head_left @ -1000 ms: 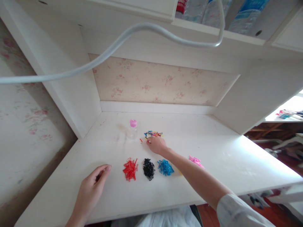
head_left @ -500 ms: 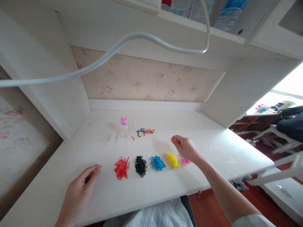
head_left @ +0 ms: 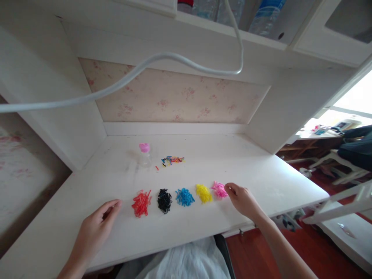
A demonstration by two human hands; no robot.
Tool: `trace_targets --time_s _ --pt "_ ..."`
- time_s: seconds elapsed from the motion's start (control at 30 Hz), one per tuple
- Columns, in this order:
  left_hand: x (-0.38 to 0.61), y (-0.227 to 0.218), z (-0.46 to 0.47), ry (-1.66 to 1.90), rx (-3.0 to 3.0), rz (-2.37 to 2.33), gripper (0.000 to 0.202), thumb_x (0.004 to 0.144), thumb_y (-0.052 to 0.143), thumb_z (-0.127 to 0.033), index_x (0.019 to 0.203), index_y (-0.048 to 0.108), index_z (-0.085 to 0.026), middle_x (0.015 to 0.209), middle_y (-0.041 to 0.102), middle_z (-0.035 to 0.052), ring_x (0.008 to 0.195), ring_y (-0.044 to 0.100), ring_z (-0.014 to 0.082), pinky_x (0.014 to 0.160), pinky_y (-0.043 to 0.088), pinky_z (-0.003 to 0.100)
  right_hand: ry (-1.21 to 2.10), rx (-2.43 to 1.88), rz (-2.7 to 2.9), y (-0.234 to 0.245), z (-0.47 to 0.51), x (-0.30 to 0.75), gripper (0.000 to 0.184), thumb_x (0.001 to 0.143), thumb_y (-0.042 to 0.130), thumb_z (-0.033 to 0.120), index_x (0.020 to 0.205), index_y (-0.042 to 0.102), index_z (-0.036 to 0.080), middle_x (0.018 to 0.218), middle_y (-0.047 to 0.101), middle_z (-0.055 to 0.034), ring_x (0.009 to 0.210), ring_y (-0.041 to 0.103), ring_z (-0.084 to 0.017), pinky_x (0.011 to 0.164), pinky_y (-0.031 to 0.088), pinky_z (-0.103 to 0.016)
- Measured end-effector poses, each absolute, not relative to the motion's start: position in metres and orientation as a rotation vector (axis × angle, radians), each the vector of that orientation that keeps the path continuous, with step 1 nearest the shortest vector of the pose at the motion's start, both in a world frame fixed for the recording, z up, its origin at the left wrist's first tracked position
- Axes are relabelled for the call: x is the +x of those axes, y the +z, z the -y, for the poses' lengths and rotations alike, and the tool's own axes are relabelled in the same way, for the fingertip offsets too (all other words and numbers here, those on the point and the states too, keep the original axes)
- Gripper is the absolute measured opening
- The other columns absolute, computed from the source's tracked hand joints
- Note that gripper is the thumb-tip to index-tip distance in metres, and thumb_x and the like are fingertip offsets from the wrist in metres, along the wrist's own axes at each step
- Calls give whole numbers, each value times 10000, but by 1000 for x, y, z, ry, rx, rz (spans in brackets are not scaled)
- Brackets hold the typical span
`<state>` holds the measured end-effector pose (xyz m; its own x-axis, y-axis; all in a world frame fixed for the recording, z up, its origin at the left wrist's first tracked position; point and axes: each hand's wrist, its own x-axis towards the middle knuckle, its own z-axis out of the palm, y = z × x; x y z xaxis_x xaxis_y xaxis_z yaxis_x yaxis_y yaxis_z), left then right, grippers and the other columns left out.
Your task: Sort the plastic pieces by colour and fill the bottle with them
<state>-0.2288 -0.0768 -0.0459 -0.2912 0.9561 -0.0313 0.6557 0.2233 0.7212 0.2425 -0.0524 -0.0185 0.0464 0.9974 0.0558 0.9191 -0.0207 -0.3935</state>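
Observation:
My left hand (head_left: 97, 224) rests at the left of the desk, thumb and fingertips closed together with nothing showing between them. It is nearest to a pile of red rubber bands (head_left: 141, 203). Farther right stand piles of black rubber bands (head_left: 164, 201), blue rubber bands (head_left: 185, 197), yellow rubber bands (head_left: 204, 193) and pink rubber bands (head_left: 219, 189). At the right edge of the pink pile, my right hand (head_left: 240, 197) is pinched shut; whatever its fingertips hold is hidden. Behind the rows lies a small heap of mixed-colour bands (head_left: 173, 160).
A small clear bottle with a pink cap (head_left: 144, 155) stands left of the mixed heap. One red band (head_left: 157, 168) lies apart. A white cable (head_left: 162, 57) hangs across the view above the white desk (head_left: 122, 248). A shelf overhead holds plastic bottles (head_left: 266, 17).
My right hand has come down and toward me, from above the yellow and pink piles to the pink pile's right edge. The pink band at its fingertips no longer shows. My left hand stays.

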Motion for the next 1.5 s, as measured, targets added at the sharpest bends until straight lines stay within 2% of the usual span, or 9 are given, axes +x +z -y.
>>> trace_targets --time_s 0.43,0.57,0.73,1.1,1.3,1.5 --pt "-226 -39 77 912 1494 -2064 475 773 492 -629 949 661 -221 877 709 23 797 648 211 643 493 241 544 -1982 1839 -27 37 267 360 808 430 423 864 698 190 699 668 -20 637 566 -159 584 389 -246" --pt "-225 -38 77 916 1530 -2063 451 786 494 -598 945 666 -213 858 710 26 789 649 210 641 494 240 576 -1983 1668 -30 43 274 386 788 456 472 877 704 189 737 682 -18 650 574 -163 582 399 -247" --pt "-223 -37 77 928 1577 -2050 423 799 492 -566 941 671 -210 874 715 26 789 654 206 624 496 230 504 -2002 1376 -46 53 276 456 755 490 548 922 698 179 693 663 -20 646 574 -173 576 408 -256" --pt "-148 -1 20 586 2075 -1744 309 879 407 -380 890 675 -227 849 718 6 763 655 155 693 463 219 366 -2071 1271 -51 64 264 467 783 454 591 964 662 214 628 607 6 613 570 -170 592 398 -262" --pt "-128 -7 -30 431 2150 -1903 279 844 476 -410 919 691 -250 908 723 44 832 660 207 711 458 269 349 -2073 1299 -53 64 265 466 798 430 597 955 658 222 610 593 4 603 568 -172 592 396 -263" --pt "-118 -11 -56 351 2179 -2046 287 840 479 -395 908 699 -223 937 710 90 868 653 244 733 460 308 291 -2093 1333 -51 65 263 454 803 418 586 949 660 230 622 606 3 616 580 -173 599 395 -261"
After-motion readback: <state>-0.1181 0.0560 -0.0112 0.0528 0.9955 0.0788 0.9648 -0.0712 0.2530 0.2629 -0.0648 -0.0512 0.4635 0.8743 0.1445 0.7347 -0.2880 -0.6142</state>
